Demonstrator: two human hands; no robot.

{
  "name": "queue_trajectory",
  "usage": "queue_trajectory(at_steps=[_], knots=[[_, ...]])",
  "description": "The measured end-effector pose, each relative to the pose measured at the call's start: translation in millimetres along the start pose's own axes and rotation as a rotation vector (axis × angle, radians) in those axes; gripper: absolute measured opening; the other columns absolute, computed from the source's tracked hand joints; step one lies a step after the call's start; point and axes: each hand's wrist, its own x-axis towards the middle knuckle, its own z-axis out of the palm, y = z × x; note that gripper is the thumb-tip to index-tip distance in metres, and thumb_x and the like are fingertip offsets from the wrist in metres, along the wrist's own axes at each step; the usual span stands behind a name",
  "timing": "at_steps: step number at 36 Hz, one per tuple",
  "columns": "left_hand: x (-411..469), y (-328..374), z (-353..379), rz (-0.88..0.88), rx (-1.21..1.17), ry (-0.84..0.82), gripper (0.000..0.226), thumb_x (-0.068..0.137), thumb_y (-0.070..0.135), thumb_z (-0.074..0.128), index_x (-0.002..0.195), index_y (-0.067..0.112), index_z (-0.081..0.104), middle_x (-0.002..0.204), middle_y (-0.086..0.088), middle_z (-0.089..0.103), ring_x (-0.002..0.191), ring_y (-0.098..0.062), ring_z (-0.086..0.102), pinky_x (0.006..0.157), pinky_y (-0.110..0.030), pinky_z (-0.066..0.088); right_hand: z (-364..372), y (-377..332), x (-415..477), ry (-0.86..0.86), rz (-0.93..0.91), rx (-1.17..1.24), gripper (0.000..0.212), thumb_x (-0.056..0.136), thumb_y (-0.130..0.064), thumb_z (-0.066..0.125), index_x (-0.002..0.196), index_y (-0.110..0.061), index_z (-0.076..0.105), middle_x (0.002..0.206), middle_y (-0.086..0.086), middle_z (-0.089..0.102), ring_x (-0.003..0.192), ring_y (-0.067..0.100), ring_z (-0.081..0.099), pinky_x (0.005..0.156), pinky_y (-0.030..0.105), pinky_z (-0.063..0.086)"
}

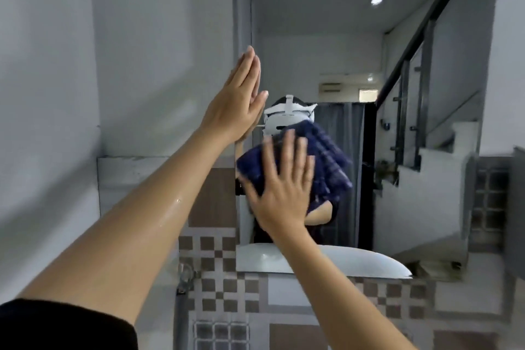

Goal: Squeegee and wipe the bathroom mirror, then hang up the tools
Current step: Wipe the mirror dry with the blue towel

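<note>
The bathroom mirror (355,60) hangs on the wall straight ahead. My right hand (279,190) presses a dark blue checked cloth (326,159) flat against the lower left part of the glass, fingers spread over it. My left hand (235,102) rests flat and empty along the mirror's left edge, fingers straight and together, pointing up. The hand and cloth look slightly blurred. No squeegee is in view.
A white basin (326,263) shows at the mirror's lower edge. Brown-and-white checked tiles (216,253) cover the wall below and to the left. A metal tap (186,278) stands at lower left. The mirror reflects a staircase with a dark railing (412,71).
</note>
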Motion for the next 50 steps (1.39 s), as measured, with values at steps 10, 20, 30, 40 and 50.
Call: queue_trajectory(at_steps=[10, 20, 30, 40, 50], knots=[[-31.6, 17.0, 19.4, -0.064, -0.026, 0.037, 0.062, 0.098, 0.028, 0.04, 0.147, 0.007, 0.008, 0.157, -0.007, 0.0, 0.144, -0.016, -0.002, 0.113, -0.024, 0.021, -20.5, 121.4, -34.1, -0.22, -0.926, -0.373, 0.066, 0.089, -0.058, 0.036, 0.146, -0.026, 0.023, 0.155, 0.004, 0.018, 0.144, 0.026, 0.01, 0.115, 0.045, 0.016], [-74.0, 29.7, 36.0, -0.054, -0.026, -0.03, 0.065, 0.097, 0.027, 0.043, 0.147, 0.005, 0.009, 0.157, -0.01, 0.002, 0.144, -0.022, -0.001, 0.115, -0.021, 0.003, -33.2, 183.8, -105.8, 0.11, 0.61, -0.039, 0.075, 0.085, -0.06, 0.034, 0.147, -0.02, 0.017, 0.155, 0.018, 0.01, 0.144, 0.034, 0.005, 0.116, 0.046, 0.003], [-119.1, 26.4, 29.3, 0.009, -0.086, -0.125, 0.062, 0.096, 0.021, 0.047, 0.147, 0.008, 0.013, 0.157, -0.004, 0.004, 0.144, -0.014, 0.004, 0.106, -0.015, 0.021, 23.2, 52.4, -114.4, 0.291, 0.874, 0.177, 0.078, 0.086, -0.061, 0.039, 0.145, -0.013, 0.021, 0.153, 0.024, 0.013, 0.142, 0.039, 0.009, 0.113, 0.051, 0.008], [-195.6, 15.2, 21.2, -0.066, -0.291, -0.069, 0.034, 0.093, 0.012, 0.052, 0.125, 0.003, 0.053, 0.131, -0.009, 0.053, 0.125, -0.016, 0.047, 0.106, -0.031, 0.039, 49.8, -35.8, -107.5, 0.137, 0.575, 0.142, 0.081, 0.082, -0.061, 0.046, 0.145, -0.017, 0.022, 0.152, 0.022, 0.016, 0.141, 0.035, 0.006, 0.115, 0.045, 0.002], [-210.4, 7.2, 9.7, -0.424, -0.514, -0.127, 0.022, 0.094, 0.023, 0.052, 0.093, 0.007, 0.067, 0.087, -0.004, 0.068, 0.079, -0.01, 0.061, 0.071, -0.019, 0.05, 56.7, -57.6, -109.7, 0.079, 0.47, 0.11, 0.081, 0.083, -0.057, 0.049, 0.146, -0.017, 0.019, 0.153, 0.021, 0.014, 0.142, 0.035, 0.003, 0.115, 0.046, 0.0]])
